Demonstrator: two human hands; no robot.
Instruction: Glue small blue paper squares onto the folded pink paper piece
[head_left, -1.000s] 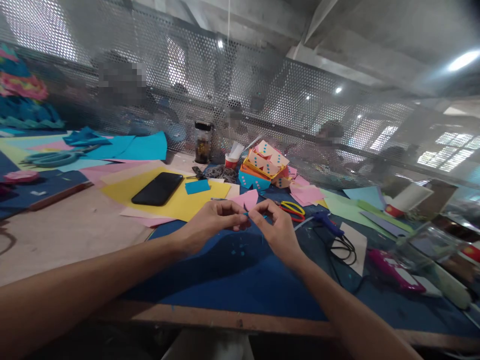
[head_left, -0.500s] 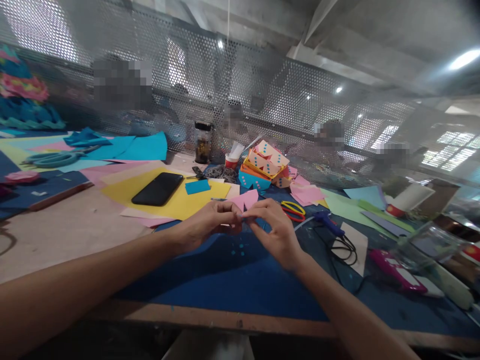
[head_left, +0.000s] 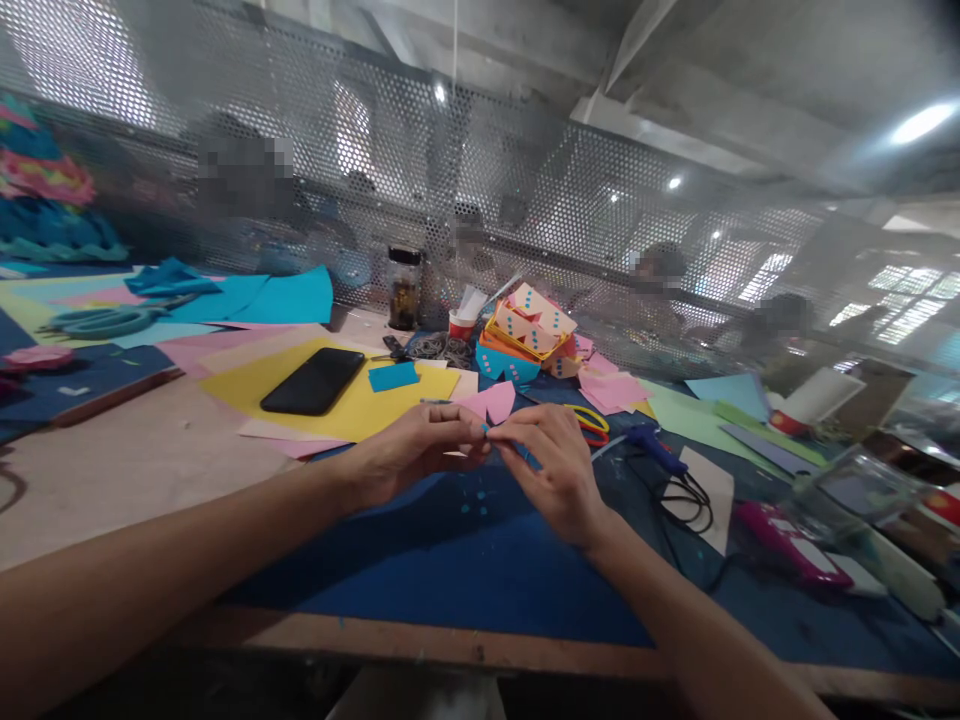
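Note:
My left hand and my right hand meet at their fingertips above the dark blue mat. Between the pinched fingers a tiny blue paper piece shows, mostly covered by them. Both hands are closed on it. Below, several small blue paper bits lie scattered on the mat. Just beyond the fingers is a folded pink paper piece. Scissors with yellow and red handles lie beside my right hand, partly hidden behind it.
A black phone and a blue paper rectangle rest on yellow paper. Behind are a lidded jar and a pile of dotted paper pieces. Rightward lie a blue glue gun with its cord and a magenta device.
The fingertips have shifted slightly against each other, and more of the blue piece shows between them. My right hand is turned a little more inward. Everything on the table stays put.

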